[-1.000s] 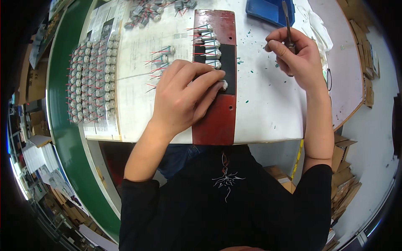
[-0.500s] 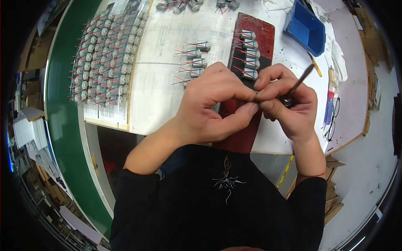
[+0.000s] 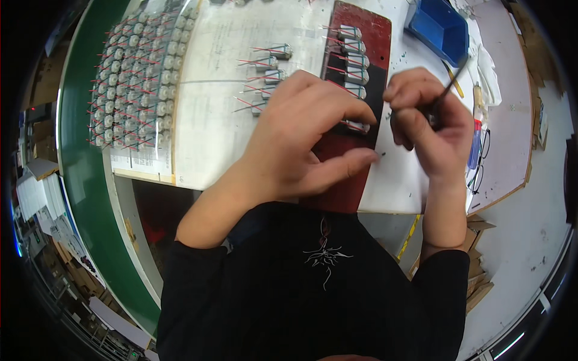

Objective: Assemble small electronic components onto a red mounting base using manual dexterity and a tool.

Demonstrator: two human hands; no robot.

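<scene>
My left hand (image 3: 295, 132) hovers over the lower part of a dark red board (image 3: 343, 180), thumb and fingers apart, holding nothing I can see. Beyond its fingertips, partly hidden, a small motor (image 3: 357, 127) lies on the board. Further up stands a column of similar small grey motors (image 3: 356, 60) with red and green wires. To the right, my right hand (image 3: 430, 114) is closed around a thin dark tool (image 3: 459, 71), blurred and mostly hidden by the fingers; I cannot tell its kind. Several more wired motors (image 3: 272, 63) lie on the white sheet left of the board.
Rows of wired motors under clear plastic (image 3: 135, 78) fill the left of the table. A blue bin (image 3: 438, 30) stands at the far right. Near it lie a white cloth (image 3: 489, 81), a red-and-blue handled tool (image 3: 474, 144) and glasses (image 3: 481, 162).
My hands, which met at the fingertips, have moved apart. The left thumb and fingers have spread, and the right hand has shifted right with the tool. Another motor now shows on the board.
</scene>
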